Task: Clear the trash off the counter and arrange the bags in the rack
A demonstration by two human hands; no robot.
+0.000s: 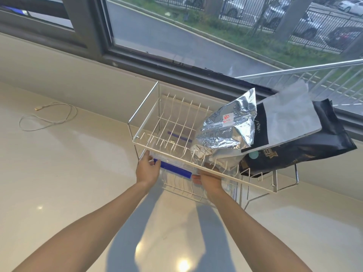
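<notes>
Cable (47, 116) loose on counter (59, 183) far left, well apart from work; open room there. Left hand (147, 169) pinches left end of clear zip bag (172, 169) at its blue strip; right hand (209, 180) grips the right end. Bag sits under the top tier of the wire rack (169, 122), part-way in. Risk: film may snag on lower tines. Right: foil bag (224, 130) and black bag (300, 152) lean past the rack's edge; a jolt could tip them off
</notes>
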